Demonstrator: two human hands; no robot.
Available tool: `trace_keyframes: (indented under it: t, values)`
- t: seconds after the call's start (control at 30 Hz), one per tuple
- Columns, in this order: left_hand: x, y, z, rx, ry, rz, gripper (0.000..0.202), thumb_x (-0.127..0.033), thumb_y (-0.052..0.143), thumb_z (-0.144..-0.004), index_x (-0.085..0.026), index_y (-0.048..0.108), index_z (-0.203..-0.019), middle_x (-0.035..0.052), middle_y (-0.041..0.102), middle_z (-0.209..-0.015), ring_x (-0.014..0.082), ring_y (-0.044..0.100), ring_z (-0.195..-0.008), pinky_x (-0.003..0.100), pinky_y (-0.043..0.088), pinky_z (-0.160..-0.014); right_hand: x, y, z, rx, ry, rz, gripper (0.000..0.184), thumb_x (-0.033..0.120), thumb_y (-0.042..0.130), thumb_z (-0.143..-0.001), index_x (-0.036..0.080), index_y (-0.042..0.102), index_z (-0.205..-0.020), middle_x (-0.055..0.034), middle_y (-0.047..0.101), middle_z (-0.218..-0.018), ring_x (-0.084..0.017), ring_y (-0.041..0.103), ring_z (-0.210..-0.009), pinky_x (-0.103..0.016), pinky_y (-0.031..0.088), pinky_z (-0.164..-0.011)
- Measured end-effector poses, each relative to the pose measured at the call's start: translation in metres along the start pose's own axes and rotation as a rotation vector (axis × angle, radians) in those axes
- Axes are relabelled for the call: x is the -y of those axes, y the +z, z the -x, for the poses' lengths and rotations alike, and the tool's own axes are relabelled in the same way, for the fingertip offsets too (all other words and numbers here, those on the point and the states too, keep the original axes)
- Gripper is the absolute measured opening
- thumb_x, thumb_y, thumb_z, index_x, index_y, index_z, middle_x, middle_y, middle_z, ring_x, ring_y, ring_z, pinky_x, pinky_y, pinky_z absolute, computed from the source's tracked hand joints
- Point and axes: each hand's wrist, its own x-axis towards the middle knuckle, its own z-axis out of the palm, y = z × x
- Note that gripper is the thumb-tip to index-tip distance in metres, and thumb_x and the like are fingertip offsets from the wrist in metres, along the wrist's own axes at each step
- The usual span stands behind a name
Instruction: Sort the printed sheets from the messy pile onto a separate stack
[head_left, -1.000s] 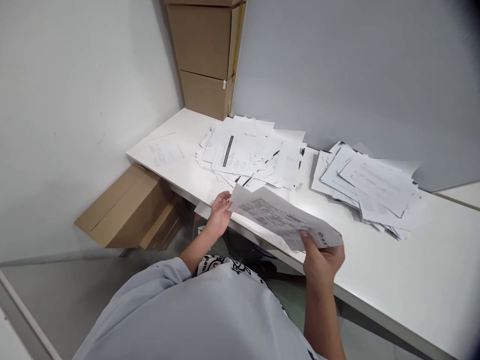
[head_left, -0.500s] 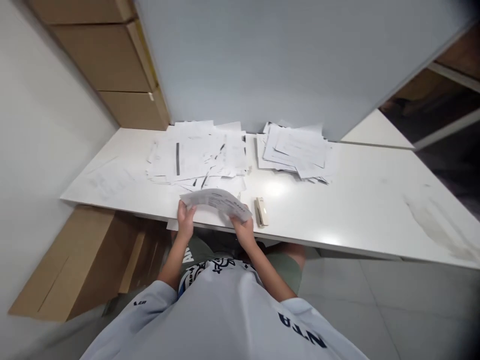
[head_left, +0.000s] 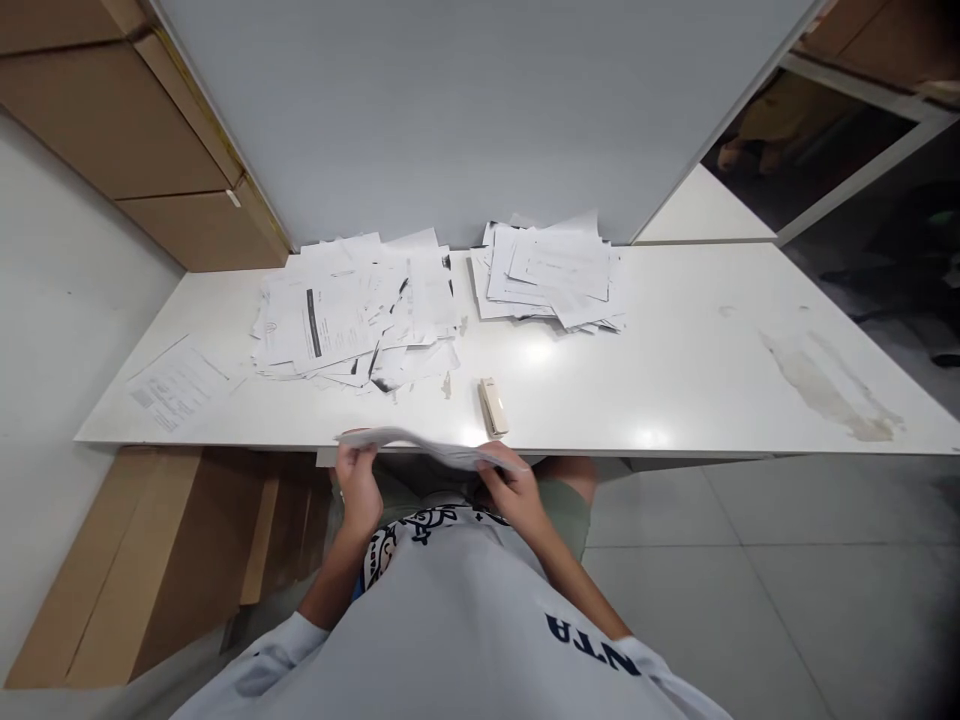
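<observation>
Between my two hands I hold papers point(head_left: 420, 440), seen nearly edge-on and bowed in a wave at the table's front edge. My left hand point(head_left: 358, 485) pinches their left end, thumb on the near side. At the right end my right hand point(head_left: 514, 485) is closed on them, its fingers partly behind the sheet. How many sheets there are I cannot tell. Just beyond my right hand lies a cream stapler point(head_left: 493, 406). A spread pile of printed papers point(head_left: 345, 310) sits at the back left, and a second, smaller stack point(head_left: 559, 270) is to its right.
The white table point(head_left: 675, 380) runs along a grey panel point(head_left: 480, 110). Cardboard boxes point(head_left: 105, 120) are stacked at the back left, and another large box point(head_left: 127, 560) stands below the table's left end. Faint printed marks point(head_left: 180, 385) show on the left tabletop, a brownish stain point(head_left: 832, 385) on the right.
The papers have come down and nearer to my body, turning from a visible printed face to almost edge-on. Both hands still grip them. The camera view has shifted.
</observation>
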Motion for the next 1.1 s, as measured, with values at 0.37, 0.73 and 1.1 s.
trace_keyframes:
  t: [0.37, 0.73, 1.1]
  values:
    - [-0.007, 0.072, 0.046, 0.851, -0.218, -0.326, 0.047, -0.033, 0.069, -0.084, -0.024, 0.058, -0.129, 0.0119, 0.06, -0.132, 0.0323, 0.054, -0.125, 0.042, 0.042, -0.105, -0.044, -0.161, 0.046, -0.19, 0.648, -0.005, 0.049, 0.054, 0.076, -0.066, 0.016, 0.072, -0.097, -0.0098, 0.075, -0.089, -0.025, 0.068, -0.074, -0.036, 0.055, -0.062]
    - [0.015, 0.14, 0.04, 0.894, 0.351, -0.73, 0.072, -0.023, 0.072, -0.077, -0.019, 0.044, -0.144, 0.0122, 0.025, -0.163, 0.0388, 0.002, -0.153, 0.056, -0.009, -0.121, -0.037, -0.19, 0.042, -0.108, 0.703, -0.009, 0.044, 0.043, 0.076, -0.065, 0.018, 0.072, -0.1, -0.01, 0.074, -0.091, -0.026, 0.068, -0.079, -0.037, 0.055, -0.064]
    - [0.014, 0.138, 0.027, 1.059, 0.316, -0.553, 0.059, -0.034, 0.076, -0.076, -0.027, 0.059, -0.132, 0.0055, 0.042, -0.155, 0.0355, 0.015, -0.152, 0.052, 0.0, -0.124, -0.04, -0.18, 0.046, -0.154, 0.691, -0.092, 0.046, 0.046, 0.076, -0.065, 0.017, 0.071, -0.1, -0.0105, 0.074, -0.094, -0.026, 0.069, -0.081, -0.036, 0.056, -0.066]
